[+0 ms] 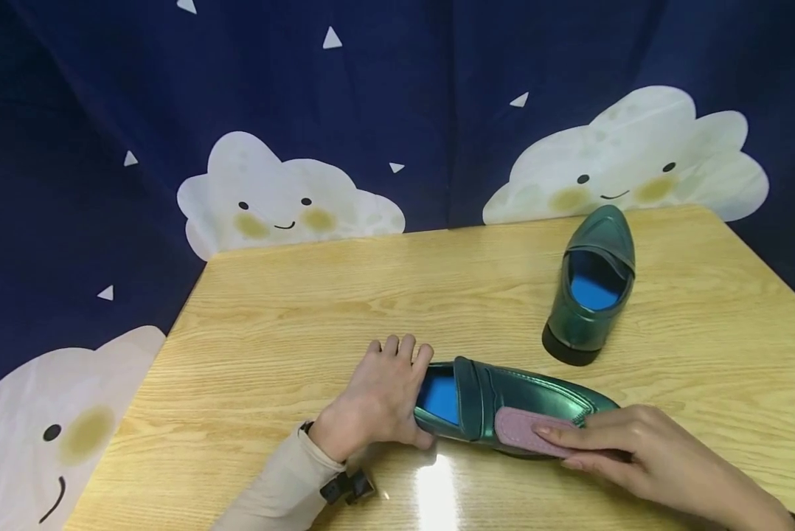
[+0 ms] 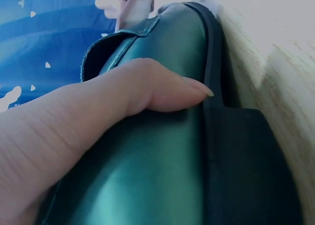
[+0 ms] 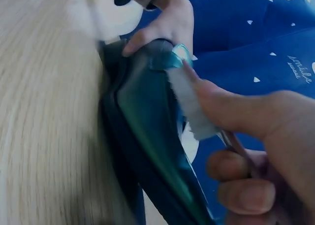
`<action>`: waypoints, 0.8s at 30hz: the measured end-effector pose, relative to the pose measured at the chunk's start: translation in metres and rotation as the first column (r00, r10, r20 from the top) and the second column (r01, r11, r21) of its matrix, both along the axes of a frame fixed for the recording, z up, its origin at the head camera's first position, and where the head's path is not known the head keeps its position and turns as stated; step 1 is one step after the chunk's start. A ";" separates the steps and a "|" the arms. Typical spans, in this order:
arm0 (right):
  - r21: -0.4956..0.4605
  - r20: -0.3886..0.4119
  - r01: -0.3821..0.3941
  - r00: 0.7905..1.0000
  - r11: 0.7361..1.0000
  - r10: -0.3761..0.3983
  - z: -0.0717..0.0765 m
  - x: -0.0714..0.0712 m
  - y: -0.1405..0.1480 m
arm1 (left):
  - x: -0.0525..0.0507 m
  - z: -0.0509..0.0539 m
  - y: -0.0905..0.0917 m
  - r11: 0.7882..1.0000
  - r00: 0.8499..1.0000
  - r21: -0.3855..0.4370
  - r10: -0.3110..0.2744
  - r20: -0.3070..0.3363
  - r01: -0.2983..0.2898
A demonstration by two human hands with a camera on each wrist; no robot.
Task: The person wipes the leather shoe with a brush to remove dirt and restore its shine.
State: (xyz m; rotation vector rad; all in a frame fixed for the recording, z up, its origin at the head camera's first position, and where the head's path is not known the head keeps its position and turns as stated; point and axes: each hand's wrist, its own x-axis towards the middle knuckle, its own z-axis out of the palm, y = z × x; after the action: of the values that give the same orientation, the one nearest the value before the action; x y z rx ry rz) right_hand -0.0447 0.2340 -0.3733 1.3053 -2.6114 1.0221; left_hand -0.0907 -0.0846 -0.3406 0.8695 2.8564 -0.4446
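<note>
A shiny dark green loafer (image 1: 537,391) with a blue insole lies at the front of the table, toe to the right. My left hand (image 1: 384,394) grips its heel end, thumb on the near side and fingers over the far side. In the left wrist view the thumb (image 2: 162,89) presses the green upper just above the black sole. My right hand (image 1: 643,457) pinches a flat pink shoe-polishing pad (image 1: 530,430) against the loafer's near side, ahead of the strap. Its pale, fuzzy underside (image 3: 189,104) faces the shoe in the right wrist view.
A matching green loafer (image 1: 590,287) stands upright at the back right, toe away from me. Both shoes are on a light wooden table (image 1: 291,310). Behind it hangs a dark blue curtain (image 1: 437,96) printed with smiling clouds.
</note>
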 end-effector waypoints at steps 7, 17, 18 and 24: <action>0.083 -0.115 0.200 0.975 0.976 -0.190 0.005 -0.008 -0.018 | 0.000 -0.001 0.001 1.000 1.000 0.002 0.007 -0.003 -0.007; 0.123 -0.091 0.216 0.974 0.969 -0.206 0.009 -0.032 -0.034 | 0.001 -0.003 0.000 1.000 0.999 0.000 -0.001 -0.032 0.001; 0.123 -0.077 0.198 0.979 0.972 -0.190 0.010 -0.034 -0.033 | 0.001 -0.003 0.000 1.000 0.999 -0.002 -0.002 -0.035 0.002; 0.086 0.053 -0.024 0.998 0.996 0.019 0.016 -0.040 -0.019 | 0.001 -0.003 0.002 1.000 0.999 -0.015 0.006 -0.034 -0.006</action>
State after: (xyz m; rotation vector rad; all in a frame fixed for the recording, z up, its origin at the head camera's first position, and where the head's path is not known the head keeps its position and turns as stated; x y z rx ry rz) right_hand -0.0848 0.2150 -0.3569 1.3449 -2.7148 0.9700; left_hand -0.0896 -0.0824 -0.3431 0.8586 2.8817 -0.4837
